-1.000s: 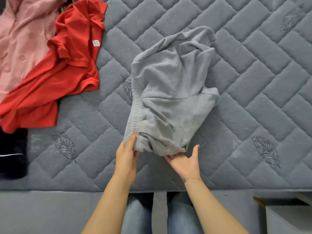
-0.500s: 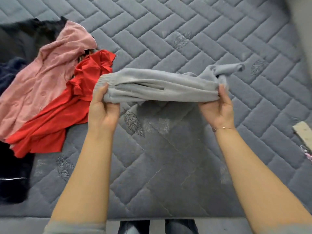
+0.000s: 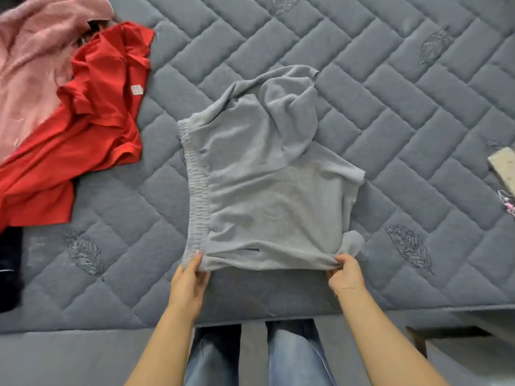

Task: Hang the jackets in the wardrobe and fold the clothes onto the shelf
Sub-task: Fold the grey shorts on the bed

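Left hand [image 3: 189, 277] pinches grey garment [image 3: 267, 185] near corner (waistband side) | right hand [image 3: 345, 271] pinches other corner | on mattress [image 3: 418, 135]

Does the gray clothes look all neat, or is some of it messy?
Partly messy. The gray garment lies flat near both hands, but its far end bunches into crumpled, twisted folds, and a loose bit sticks out by the right hand.

you have the grey garment [image 3: 267, 188] spread on the bed, its ribbed elastic band running down the left edge and its far end bunched up. to the upper left lie a crumpled red shirt [image 3: 92, 118], partly over a fuzzy pink jacket [image 3: 30, 65], and a dark garment [image 3: 9, 263] below them.
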{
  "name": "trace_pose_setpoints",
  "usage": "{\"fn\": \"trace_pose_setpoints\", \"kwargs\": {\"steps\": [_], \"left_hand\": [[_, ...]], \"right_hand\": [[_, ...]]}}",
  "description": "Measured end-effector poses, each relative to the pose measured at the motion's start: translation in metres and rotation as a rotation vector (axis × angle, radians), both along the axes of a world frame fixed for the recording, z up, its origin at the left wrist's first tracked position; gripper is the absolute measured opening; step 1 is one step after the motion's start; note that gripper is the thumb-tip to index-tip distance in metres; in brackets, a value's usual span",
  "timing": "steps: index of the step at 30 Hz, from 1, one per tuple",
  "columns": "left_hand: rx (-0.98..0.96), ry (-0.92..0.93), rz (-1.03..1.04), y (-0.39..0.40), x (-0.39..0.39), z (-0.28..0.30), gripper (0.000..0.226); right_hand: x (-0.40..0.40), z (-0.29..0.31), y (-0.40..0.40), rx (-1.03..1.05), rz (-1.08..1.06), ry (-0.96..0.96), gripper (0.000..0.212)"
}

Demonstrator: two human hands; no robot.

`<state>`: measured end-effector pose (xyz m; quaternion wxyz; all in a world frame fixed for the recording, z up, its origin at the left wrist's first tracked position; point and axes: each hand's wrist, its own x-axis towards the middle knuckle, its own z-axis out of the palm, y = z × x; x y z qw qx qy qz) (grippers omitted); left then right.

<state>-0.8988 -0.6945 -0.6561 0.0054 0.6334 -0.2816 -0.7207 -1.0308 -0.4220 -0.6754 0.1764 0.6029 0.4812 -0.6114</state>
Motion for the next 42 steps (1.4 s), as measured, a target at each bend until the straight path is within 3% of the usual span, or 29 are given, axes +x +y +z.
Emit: {"fn": "trace_pose_setpoints", "kwargs": {"steps": [4,7,9,11,14,17,20,22,24,25,27,29,31,34,37,39,42], "left_hand": [[-0.023,0.013,-0.025,-0.002,-0.006,-0.005,0.024],[-0.058,-0.027,-0.099,-0.007,-0.018,-0.002,0.015],[-0.151,-0.093,-0.139,-0.01,-0.02,-0.002,0.023],[-0.254,-0.122,-0.143,-0.014,-0.013,-0.002,0.034],[-0.333,-0.107,-0.211,-0.012,0.005,0.0,0.04],[-0.417,-0.188,-0.358,-0.001,0.021,-0.001,0.041],[-0.492,-0.298,-0.398,0.013,0.026,-0.007,0.042],[-0.526,-0.361,-0.391,0.019,0.023,-0.009,0.039],[-0.579,-0.402,-0.402,0.024,0.014,-0.008,0.027],[-0.598,-0.42,-0.414,0.026,0.008,-0.006,0.022],[-0.649,-0.506,-0.493,0.032,-0.004,-0.005,0.04],[-0.775,-0.632,-0.62,0.039,-0.018,0.001,0.054],[-0.938,-0.566,-0.718,0.046,-0.036,0.008,0.049],[-1.035,-0.261,-0.853,0.051,-0.071,0.012,0.035],[-0.86,0.007,-0.982,0.058,-0.119,0.011,0.029],[-0.869,0.082,-1.168,0.068,-0.15,0.005,0.031],[-0.899,0.1,-1.442,0.081,-0.186,-0.013,0.047]], "right_hand": [[-0.004,-0.003,0.01,-0.165,0.008,0.08,0.013],[-0.023,0.006,0.012,-0.201,0.069,0.156,0.039],[-0.036,0.017,0.014,-0.102,0.115,0.23,0.038],[-0.044,0.026,0.022,0.106,0.116,0.301,0.024],[-0.034,0.03,0.044,0.305,-0.005,0.356,0.007],[0.005,0.014,0.068,0.383,-0.03,0.159,0.027],[0.038,-0.002,0.081,0.227,-0.011,-0.007,0.006],[0.046,-0.009,0.085,0.106,0.029,-0.052,0.012],[0.046,-0.014,0.083,0.119,0.042,-0.044,0.005],[0.044,-0.016,0.081,0.199,0.07,-0.038,0.017],[0.037,-0.009,0.073,0.458,0.233,-0.01,0.047],[0.027,0.001,0.066,0.729,0.517,0.032,0.058],[0.01,0.005,0.061,0.809,0.722,0.186,0.045],[-0.029,0.008,0.049,0.616,0.871,0.413,0.025],[-0.081,0.007,0.036,0.648,1.009,0.562,0.027],[-0.118,-0.001,0.033,0.752,1.116,0.621,0.032],[-0.161,-0.017,0.034,0.866,1.384,0.546,0.043]]}}
